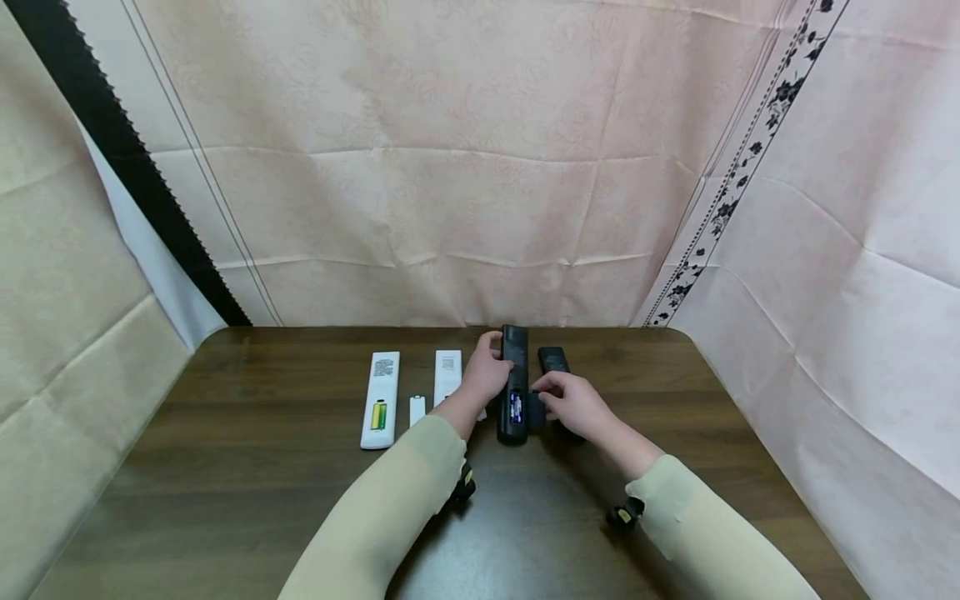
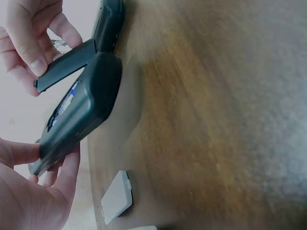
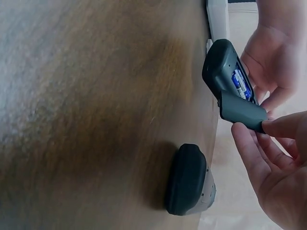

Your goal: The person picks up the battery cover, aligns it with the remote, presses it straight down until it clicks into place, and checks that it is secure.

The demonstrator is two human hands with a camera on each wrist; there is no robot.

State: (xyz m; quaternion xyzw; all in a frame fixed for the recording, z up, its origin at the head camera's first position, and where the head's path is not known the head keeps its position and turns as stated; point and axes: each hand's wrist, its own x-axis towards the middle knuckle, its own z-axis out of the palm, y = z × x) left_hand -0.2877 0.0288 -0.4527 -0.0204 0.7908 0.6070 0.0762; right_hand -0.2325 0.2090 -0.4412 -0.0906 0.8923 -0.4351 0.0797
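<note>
My left hand (image 1: 486,372) grips a black remote control (image 1: 514,358) by its upper part, thumb on the back face. Its battery bay is uncovered, and blue batteries (image 3: 241,84) lie inside. Between thumb and fingers my right hand (image 1: 577,406) pinches a black battery cover (image 3: 240,111), held beside the bay at the remote's lower end. In the left wrist view the cover (image 2: 64,64) is tilted away from the remote's back. A second black remote (image 1: 552,358) lies on the table beyond the right hand, partly hidden by it.
On the brown table (image 1: 300,500) to the left lies a white remote (image 1: 381,392) with green-yellow batteries showing. Beside it are a white battery cover (image 1: 417,409) and another white remote (image 1: 447,371), partly behind the left arm. Pale cloth (image 1: 450,208) hangs behind the table's far edge.
</note>
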